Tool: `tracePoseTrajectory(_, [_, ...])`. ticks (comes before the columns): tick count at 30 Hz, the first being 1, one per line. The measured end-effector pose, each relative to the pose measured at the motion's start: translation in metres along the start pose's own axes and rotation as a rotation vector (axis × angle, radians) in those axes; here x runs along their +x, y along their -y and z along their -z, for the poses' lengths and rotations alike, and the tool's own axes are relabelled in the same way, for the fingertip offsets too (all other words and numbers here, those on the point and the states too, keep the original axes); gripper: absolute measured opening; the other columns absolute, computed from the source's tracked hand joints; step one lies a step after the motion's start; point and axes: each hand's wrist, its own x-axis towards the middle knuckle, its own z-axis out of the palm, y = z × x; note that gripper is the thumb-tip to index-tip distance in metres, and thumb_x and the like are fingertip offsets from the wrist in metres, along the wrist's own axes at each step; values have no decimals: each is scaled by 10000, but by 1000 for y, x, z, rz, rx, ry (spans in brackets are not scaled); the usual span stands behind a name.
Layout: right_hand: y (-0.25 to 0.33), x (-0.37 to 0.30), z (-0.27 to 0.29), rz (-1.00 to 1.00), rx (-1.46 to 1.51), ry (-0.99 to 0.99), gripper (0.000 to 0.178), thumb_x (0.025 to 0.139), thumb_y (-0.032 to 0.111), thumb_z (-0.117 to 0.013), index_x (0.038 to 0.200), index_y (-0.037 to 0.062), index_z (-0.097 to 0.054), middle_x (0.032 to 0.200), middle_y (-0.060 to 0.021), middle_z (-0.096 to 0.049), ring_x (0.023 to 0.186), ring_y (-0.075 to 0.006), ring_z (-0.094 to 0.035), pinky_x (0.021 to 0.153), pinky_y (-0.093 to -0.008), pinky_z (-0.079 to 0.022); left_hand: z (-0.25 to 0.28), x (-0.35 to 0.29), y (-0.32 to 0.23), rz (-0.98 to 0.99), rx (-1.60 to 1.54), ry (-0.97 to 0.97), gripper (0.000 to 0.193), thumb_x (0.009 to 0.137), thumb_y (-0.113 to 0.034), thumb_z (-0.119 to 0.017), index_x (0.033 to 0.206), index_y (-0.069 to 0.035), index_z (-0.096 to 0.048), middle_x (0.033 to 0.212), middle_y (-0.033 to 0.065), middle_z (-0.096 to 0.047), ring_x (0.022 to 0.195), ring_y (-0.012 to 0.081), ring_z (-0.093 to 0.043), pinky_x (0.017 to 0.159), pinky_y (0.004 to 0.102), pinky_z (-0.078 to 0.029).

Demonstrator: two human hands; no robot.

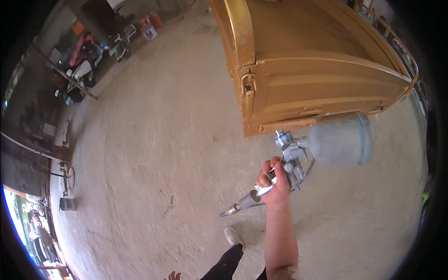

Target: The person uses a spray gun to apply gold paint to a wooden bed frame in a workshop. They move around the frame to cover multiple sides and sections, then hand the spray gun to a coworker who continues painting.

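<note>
At four o'clock our right hand (276,183) grips a spray gun (294,152), with a gold-coloured cargo box (322,84) at two, while at seven we cannot tell whether our cropped left hand (173,276) holds anything.

Shiny metal on spray gun (294,153) | cloudy plastic on cup (341,140) | painted metal on cargo box (326,79) | matt, rough on floor (154,140)

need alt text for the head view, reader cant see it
A person's right hand grips a metal spray gun with a translucent cup, in front of a gold-brown metal cargo box. The left hand barely shows at the lower edge, left of a pale shoe on the concrete floor. Motorbikes stand at upper left.
</note>
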Motion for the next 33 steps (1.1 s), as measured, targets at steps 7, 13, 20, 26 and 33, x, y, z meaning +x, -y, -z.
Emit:
tracePoseTrajectory(7, [-103, 17, 158, -195, -207, -699, 261, 928, 344, -654, 843, 138, -518, 749, 20, -493, 503, -74, -363, 488, -246, -309, -12, 6, -12, -9, -50, -32, 754, 791, -360, -664, 1421, -79, -358, 1498, 239, -251, 1376, 427, -237, 1083, 668, -188])
tracePoseTrajectory(13, [-140, -40, 199, -194, -251, -656, 272, 939, 334, -632, 1089, 122, -550, 984, -3, -622, 495, -83, -395, 454, -241, -320, -40, -18, 14, 41, -94, 79, 776, 775, -324, -680, 1428, -66, -349, 1504, 274, -224, 1366, 467, -230, 1088, 644, -202])
tracePoseTrajectory(20, [-73, -105, 118, 99, -1152, -288, 329, 884, 180, -639, 1189, 88, -556, 1028, -92, -667, 667, -223, -604, 590, -349, -483, -21, 8, 14, -2, -68, 22, 793, 808, -384, -648, 1458, -84, -309, 1529, 254, -188, 1378, 481, -208, 1080, 689, -176])
tracePoseTrajectory(26, [66, -101, -78, 389, -1928, 56, 394, 752, -3, -634, 1123, 87, -541, 1071, -151, -631, 844, -401, -636, 672, -457, -516, 19, 35, -13, 20, -180, -94, 792, 822, -412, -635, 1457, -67, -310, 1509, 272, -203, 1365, 459, -261, 1099, 616, -256])
tracePoseTrajectory(33, [172, -91, -204, 645, -2327, 260, 363, 802, 98, -644, 1142, 89, -514, 1133, -115, -606, 776, -361, -645, 665, -475, -508, 57, 47, -67, -61, -412, -187, 763, 816, -347, -675, 1426, -30, -344, 1471, 286, -248, 1317, 461, -331, 1090, 518, -340])
